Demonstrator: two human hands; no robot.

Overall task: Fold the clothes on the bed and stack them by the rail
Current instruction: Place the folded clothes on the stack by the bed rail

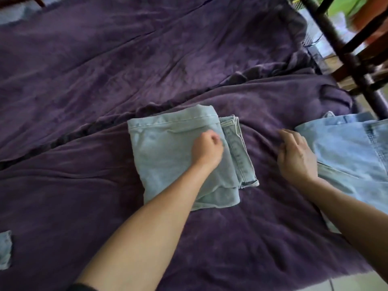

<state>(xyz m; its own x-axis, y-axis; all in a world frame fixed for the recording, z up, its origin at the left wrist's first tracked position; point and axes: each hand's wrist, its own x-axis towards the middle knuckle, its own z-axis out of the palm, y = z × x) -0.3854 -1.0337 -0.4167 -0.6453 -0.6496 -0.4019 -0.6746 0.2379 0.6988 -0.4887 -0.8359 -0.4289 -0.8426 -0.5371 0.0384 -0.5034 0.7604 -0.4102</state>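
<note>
A pair of pale blue jeans lies folded into a thick rectangle in the middle of the purple blanket. My left hand rests on top of its right part with the fingers curled into a fist, pressing down. My right hand hovers, fingers spread, over the blanket between that bundle and a second light denim garment, which lies flat at the right, partly under my right forearm. The dark wooden rail runs diagonally at the upper right.
A scrap of another denim piece shows at the far left edge. Beyond the rail are green and orange fabric and some clutter. A ridge in the blanket crosses the bed diagonally.
</note>
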